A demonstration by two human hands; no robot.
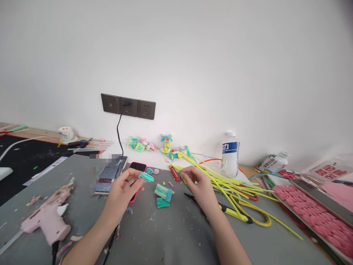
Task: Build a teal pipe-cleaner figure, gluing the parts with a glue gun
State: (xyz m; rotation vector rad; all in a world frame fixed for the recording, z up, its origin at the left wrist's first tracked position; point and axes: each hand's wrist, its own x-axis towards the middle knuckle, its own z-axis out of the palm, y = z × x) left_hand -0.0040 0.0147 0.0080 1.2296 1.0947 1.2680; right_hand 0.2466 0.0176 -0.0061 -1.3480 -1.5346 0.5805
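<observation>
My left hand point(127, 184) is closed in a pinch on a teal fuzzy pipe-cleaner piece point(146, 177), folded into a small loop and held above the mat. To the right, my right hand point(198, 184) has its thumb and fingertips drawn together; whatever lies between them, if anything, cannot be made out. A small red strip with white lettering point(174, 173) lies just left of its fingertips. Between the hands, a bundled pastel pipe-cleaner piece point(163, 192) rests on the grey mat point(168, 235), with a second teal folded piece point(162, 202) in front of it.
Yellow pipe cleaners point(234, 187) spread right, over a yellow-and-black-handled tool point(234, 213). A pink glue gun point(48, 217) lies left. Two phones, one a tilted phone point(110, 175), sit behind my left hand. Small pipe-cleaner figures point(166, 143) and a bottle point(230, 156) stand near the wall.
</observation>
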